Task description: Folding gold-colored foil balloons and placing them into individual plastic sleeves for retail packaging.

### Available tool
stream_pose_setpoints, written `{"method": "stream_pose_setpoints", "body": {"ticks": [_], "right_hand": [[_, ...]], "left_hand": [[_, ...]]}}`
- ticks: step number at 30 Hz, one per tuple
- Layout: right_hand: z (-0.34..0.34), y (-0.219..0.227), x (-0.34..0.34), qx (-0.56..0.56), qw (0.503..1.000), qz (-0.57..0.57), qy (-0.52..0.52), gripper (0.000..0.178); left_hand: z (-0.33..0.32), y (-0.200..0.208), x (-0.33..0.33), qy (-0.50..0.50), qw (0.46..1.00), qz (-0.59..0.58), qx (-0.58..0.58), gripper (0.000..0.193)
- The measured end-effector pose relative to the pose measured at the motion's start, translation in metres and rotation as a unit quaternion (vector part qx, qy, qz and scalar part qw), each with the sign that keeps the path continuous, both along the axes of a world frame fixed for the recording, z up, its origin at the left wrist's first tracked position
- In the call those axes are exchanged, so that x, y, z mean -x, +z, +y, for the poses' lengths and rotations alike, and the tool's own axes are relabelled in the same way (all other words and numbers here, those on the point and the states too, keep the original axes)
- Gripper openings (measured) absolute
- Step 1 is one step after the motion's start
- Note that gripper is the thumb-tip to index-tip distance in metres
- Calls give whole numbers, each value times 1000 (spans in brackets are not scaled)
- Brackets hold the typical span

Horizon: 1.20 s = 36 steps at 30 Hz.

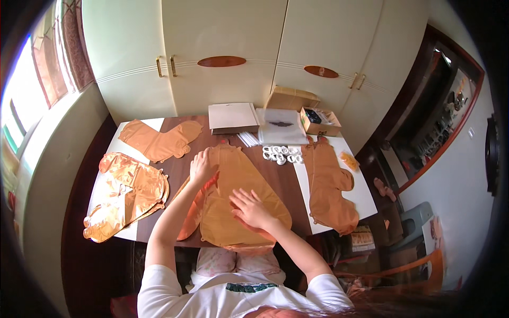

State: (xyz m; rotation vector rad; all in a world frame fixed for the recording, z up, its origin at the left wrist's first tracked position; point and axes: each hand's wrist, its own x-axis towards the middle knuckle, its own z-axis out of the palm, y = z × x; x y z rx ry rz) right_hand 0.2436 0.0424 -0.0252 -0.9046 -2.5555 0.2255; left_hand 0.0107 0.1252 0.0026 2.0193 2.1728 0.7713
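A flat, uninflated orange-gold foil balloon [241, 175], narrow at the far end and wide at the near end, lies in front of me on the table. At its far left edge, my left hand [201, 167] is closed on the foil; the thumb is hidden. Below that hand, a shinier orange fold [195, 209] shows along the left side. My right hand [250, 208] rests palm down on the middle of the balloon, fingers spread.
More flat foil balloons lie at the far left [159, 139], near left [130, 193] and right [326, 185]. White ribbon rolls [281, 154], white sticks [248, 139], a white box [233, 117], clear plastic bags [282, 127] and a small open box [320, 127] stand along the back.
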Motion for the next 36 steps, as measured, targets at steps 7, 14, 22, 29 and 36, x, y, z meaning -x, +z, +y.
{"method": "stream_pose_setpoints", "body": {"ticks": [7,14,22,29,36], "right_hand": [[12,21,-65,37,996,15,-82,45],[28,4,-73,8,999,9,-51,42],[30,0,-73,26,999,31,-28,40],[31,0,-72,28,999,31,-21,39],[31,2,-75,48,998,35,-27,37]], "left_hand": [[-59,-5,16,-279,952,99,73,69],[-89,-12,35,-220,966,127,42,72],[-84,-11,24,-203,967,147,45,72],[-86,-15,26,-200,968,145,44,72],[-86,-12,23,-209,967,137,50,73]]}}
